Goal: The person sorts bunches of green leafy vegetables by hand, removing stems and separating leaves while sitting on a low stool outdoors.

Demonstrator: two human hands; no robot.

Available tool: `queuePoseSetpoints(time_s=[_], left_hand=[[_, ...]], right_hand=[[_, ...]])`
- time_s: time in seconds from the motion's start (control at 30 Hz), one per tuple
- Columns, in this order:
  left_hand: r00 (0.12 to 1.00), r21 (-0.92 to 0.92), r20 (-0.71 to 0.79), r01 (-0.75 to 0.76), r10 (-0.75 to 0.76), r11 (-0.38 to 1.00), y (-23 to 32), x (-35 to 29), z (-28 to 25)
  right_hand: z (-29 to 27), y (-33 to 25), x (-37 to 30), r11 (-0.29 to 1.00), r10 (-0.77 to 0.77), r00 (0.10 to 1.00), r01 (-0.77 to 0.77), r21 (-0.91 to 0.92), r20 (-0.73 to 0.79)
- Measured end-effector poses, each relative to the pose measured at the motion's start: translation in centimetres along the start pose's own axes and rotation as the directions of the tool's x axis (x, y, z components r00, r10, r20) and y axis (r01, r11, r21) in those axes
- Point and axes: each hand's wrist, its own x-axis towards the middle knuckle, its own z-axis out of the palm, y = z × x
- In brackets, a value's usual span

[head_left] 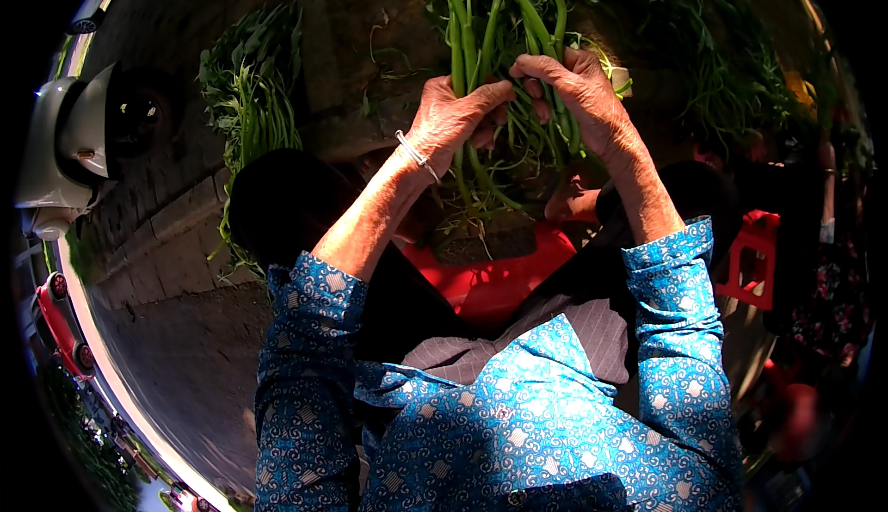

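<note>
Long green-stemmed leafy greens are gathered in both of my hands, in front of my knees. My left hand, with a pale bracelet at the wrist, closes its thumb and fingers round the left stems. Round the stems on the right, my right hand is closed, its thumb pointing toward the left one. The hands are a little apart. Thinner stems and roots hang down below them, above a red plastic stool between my legs. The fingertips are partly hidden behind the stems.
A bundle of greens lies on the ground to the left, and a larger dark heap at the far right. Another red stool stands by a person in flowered clothing. A white vehicle and a red car are at left.
</note>
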Motion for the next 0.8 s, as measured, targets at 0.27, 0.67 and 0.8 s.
queuePoseSetpoints(time_s=[0.27, 0.67, 0.8], left_hand=[[0.999, -0.001, 0.036, 0.020, -0.019, 1.000, 0.1, 0.0, 0.6], [0.975, 0.023, 0.177, 0.135, -0.137, 0.991, 0.0, 0.1, 1.1], [0.973, -0.042, 0.204, 0.120, -0.109, 0.992, -0.8, 0.3, 0.7]], right_hand=[[0.5, 0.0, 0.3, 0.999, -0.010, 0.995, 0.015, 0.052, -0.103], [-0.1, 0.9, 0.8, 1.000, -0.004, 0.963, 0.012, 0.028, -0.268], [0.0, 0.7, 0.6, 1.000, 0.012, 0.975, -0.010, 0.006, -0.221]])
